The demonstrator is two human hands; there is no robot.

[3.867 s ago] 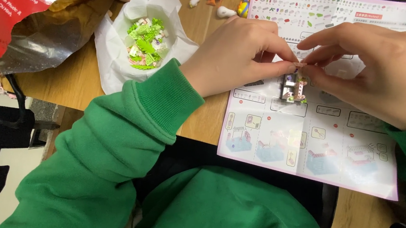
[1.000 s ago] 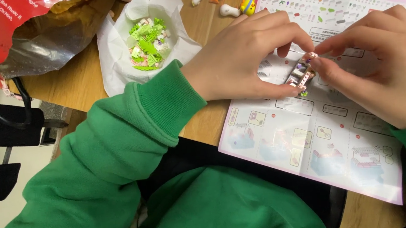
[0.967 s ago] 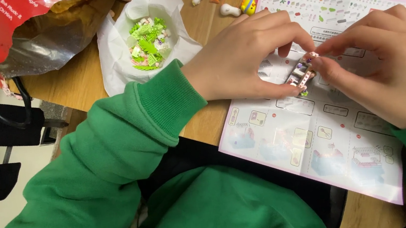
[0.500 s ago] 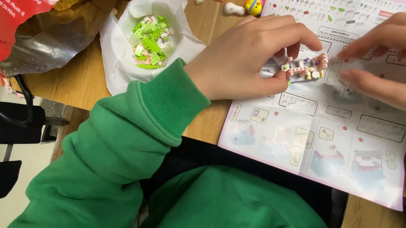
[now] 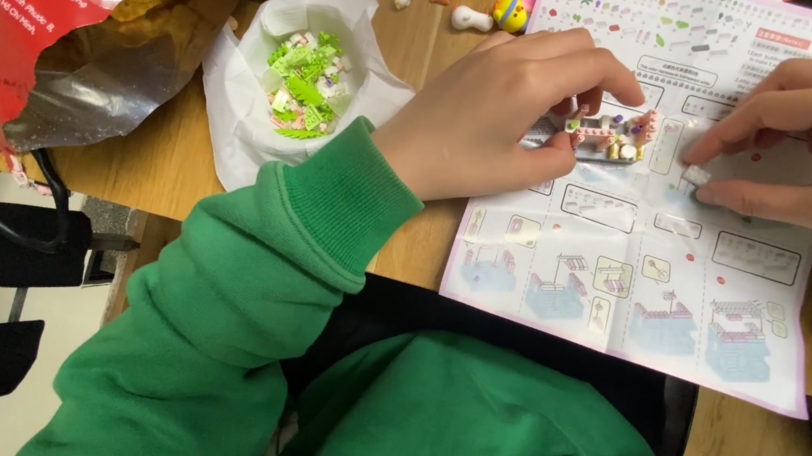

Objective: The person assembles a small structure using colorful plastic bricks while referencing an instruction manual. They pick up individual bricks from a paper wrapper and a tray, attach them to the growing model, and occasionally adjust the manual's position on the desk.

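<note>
Your left hand (image 5: 499, 113) pinches the small brick model (image 5: 607, 134) low over the instruction sheet (image 5: 631, 265) while your right hand (image 5: 801, 156) nips a tiny pale brick (image 5: 695, 175) just beside it, and a loose fingertip could drop that brick among the sheet's folds.

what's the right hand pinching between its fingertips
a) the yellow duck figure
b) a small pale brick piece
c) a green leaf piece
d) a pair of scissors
b: the right hand pinches a small pale brick piece between thumb and forefinger just above the instruction sheet, while the left hand holds the little brick model a short way off.
</note>
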